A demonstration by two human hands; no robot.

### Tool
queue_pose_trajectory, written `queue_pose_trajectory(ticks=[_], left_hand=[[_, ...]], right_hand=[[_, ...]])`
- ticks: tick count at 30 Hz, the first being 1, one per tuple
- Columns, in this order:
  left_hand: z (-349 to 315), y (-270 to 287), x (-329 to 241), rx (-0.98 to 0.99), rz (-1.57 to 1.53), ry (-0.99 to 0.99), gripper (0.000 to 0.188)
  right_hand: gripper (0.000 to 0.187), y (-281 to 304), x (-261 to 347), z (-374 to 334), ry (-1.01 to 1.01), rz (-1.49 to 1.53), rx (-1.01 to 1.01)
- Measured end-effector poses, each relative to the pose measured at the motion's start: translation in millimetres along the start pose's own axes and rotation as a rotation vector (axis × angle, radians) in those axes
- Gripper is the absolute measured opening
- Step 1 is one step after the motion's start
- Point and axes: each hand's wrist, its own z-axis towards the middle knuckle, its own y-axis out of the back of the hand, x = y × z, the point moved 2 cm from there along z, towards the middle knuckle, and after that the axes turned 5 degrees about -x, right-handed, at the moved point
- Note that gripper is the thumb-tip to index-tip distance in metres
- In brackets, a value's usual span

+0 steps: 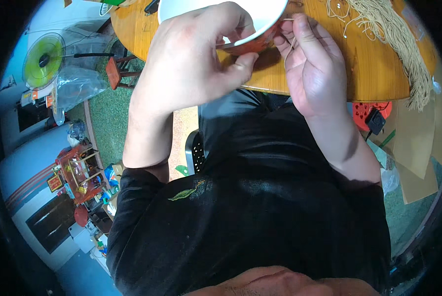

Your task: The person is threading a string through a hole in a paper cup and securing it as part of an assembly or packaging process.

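A bowl (275, 11), white inside with a reddish outer wall, sits at the table's near edge. My left hand (194, 54) straddles its rim, with fingers curled over the inside and the thumb low against the outer side. Just right of the bowl, my right hand (312, 61) is closed in a pinch, thumb against forefinger, on a thin beige cord (293, 43). Part of that cord hangs across the fingers; its far end is hard to make out. A thick bundle of similar beige cords (396, 39) lies at the right and droops over the table edge.
The wooden table (374, 81) has a curved near edge. Small white bits (345, 35) lie beside loose cord ends. A small wooden stool (114, 73) and a green fan (43, 60) stand left. Right below the table are a red stool (361, 109) and cardboard sheets (418, 143).
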Motion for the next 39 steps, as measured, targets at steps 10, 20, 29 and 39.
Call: queue_pose_trajectory(ticks=[10, 20, 29, 39], left_hand=[[11.2, 5.1, -25.2, -0.021, 0.011, 0.127, 0.034], [-9.1, -30.0, -3.7, -0.489, 0.213, -0.414, 0.031], [-19.9, -21.6, -7.5, -0.385, 0.198, -0.440, 0.023], [0.4, 13.0, -15.3, -0.296, -0.076, -0.049, 0.018]], right_hand=[[0.016, -24.1, 15.6, -27.3, 0.285, -0.320, 0.013], [0.015, -32.4, 22.9, -40.6, 0.203, -0.275, 0.091], [0.007, -35.7, 36.2, -56.8, 0.188, -0.741, 0.203], [0.006, -34.9, 26.8, -41.1, 0.030, -0.539, 0.078]])
